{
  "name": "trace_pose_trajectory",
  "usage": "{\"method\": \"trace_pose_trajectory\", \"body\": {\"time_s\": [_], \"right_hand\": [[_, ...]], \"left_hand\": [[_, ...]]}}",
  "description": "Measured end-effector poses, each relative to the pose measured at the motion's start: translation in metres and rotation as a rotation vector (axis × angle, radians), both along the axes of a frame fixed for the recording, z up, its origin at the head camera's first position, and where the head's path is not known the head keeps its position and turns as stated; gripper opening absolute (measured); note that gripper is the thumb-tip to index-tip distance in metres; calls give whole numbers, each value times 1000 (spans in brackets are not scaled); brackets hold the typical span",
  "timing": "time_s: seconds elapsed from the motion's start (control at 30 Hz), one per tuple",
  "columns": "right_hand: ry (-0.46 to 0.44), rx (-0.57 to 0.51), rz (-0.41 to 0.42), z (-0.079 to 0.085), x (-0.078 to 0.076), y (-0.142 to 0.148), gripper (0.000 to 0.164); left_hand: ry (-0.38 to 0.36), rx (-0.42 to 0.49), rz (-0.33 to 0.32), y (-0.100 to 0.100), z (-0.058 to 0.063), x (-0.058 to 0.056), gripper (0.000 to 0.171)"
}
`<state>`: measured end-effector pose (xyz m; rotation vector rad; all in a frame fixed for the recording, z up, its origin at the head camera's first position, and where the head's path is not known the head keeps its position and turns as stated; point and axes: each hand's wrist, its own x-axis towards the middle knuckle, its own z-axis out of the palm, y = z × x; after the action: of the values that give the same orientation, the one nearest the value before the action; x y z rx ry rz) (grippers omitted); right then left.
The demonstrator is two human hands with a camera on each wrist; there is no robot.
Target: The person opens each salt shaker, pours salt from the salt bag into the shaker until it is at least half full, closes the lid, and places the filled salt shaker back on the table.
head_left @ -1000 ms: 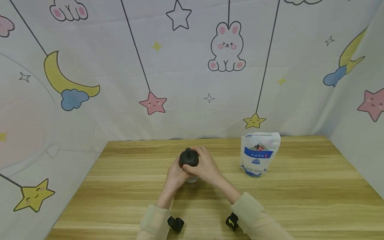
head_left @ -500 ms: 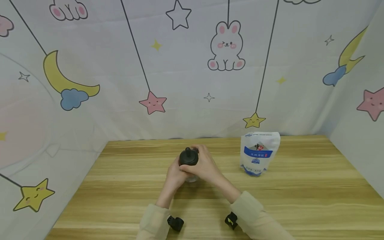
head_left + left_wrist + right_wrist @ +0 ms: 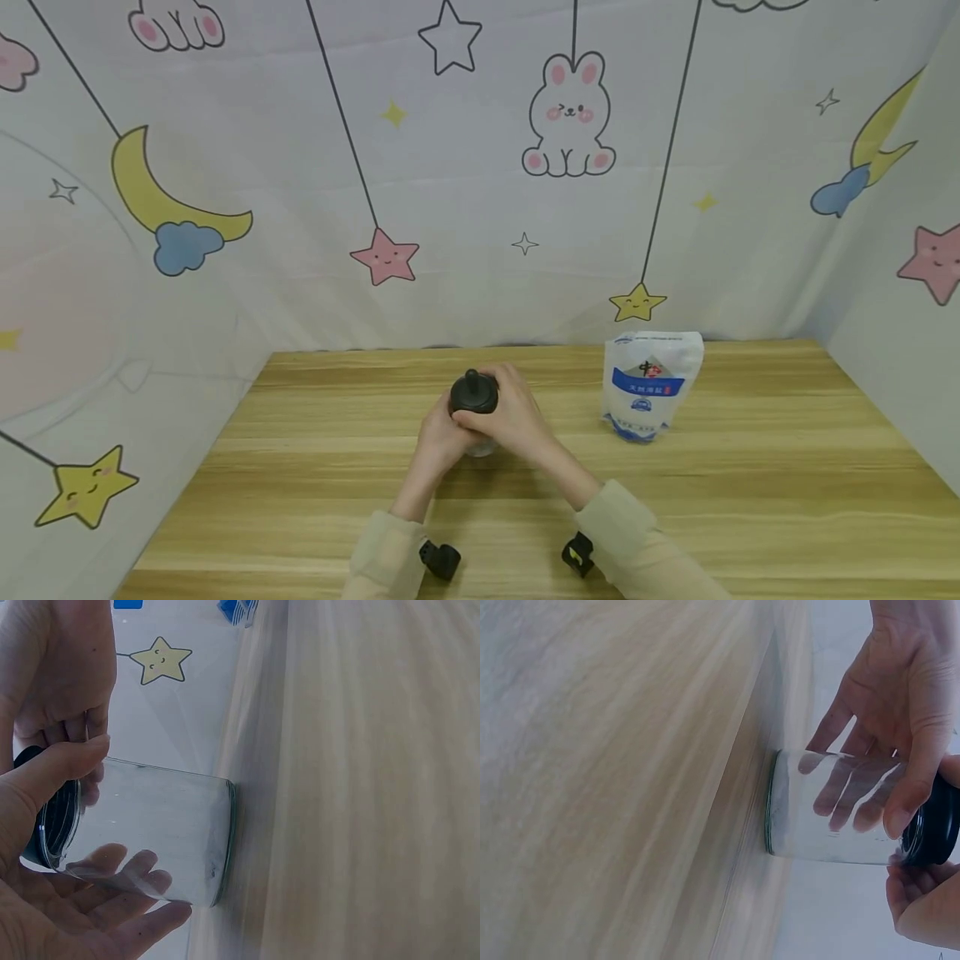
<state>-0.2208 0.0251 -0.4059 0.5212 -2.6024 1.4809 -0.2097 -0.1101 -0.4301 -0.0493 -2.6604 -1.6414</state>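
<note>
One white cloth backdrop (image 3: 465, 167) printed with moons, stars and a rabbit, hung beyond both hands and along either side of the streaked pale wood tabletop (image 3: 300, 500). Nearer, one pale beige left sleeve (image 3: 382, 554), with a small black left-wrist camera (image 3: 441, 560) on its inner side. Next, the left hand (image 3: 441, 435), wrapped around a clear, straight-sided glass jar (image 3: 165, 817), thumb up near the neck, fingers along the opposite wall. Looks like a steadying hold, to keep the glass from turning or tipping.

Just above and right of that grip, a round black lid (image 3: 474, 395) with a small knob on top. Then the right hand (image 3: 517, 421), set around it, thumb at the near rim, fingers curled behind: presumably to grasp the lid against the braced glass. Cannot tell whether pressing, twisting or simply holding. Jar upright between the hands; cannot tell whether touching the wood or just above it. Much of the glass hidden from above by lid and fingers.

Below the right hand, the matching right sleeve (image 3: 645, 533) and a small black right-wrist camera (image 3: 578, 554). Well apart to that hand's right, a white plastic pouch (image 3: 651, 387) with a blue band, standing upright, out of both forearms' way.
</note>
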Motion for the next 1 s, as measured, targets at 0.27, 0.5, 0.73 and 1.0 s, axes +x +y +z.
{"method": "trace_pose_trajectory", "body": {"time_s": [0.27,0.5,0.73,1.0], "right_hand": [[14,4,28,0,0,1,65],[-5,7,35,1,-1,2,63],[-45,-22,5,1,2,-1,80],[-38,-53,-40,0,4,-4,76]], "left_hand": [[-4,18,1,1,0,-1,69],[-7,38,-1,1,1,-1,69],[26,37,40,0,-1,0,69],[-38,32,35,-1,0,-1,71]]}}
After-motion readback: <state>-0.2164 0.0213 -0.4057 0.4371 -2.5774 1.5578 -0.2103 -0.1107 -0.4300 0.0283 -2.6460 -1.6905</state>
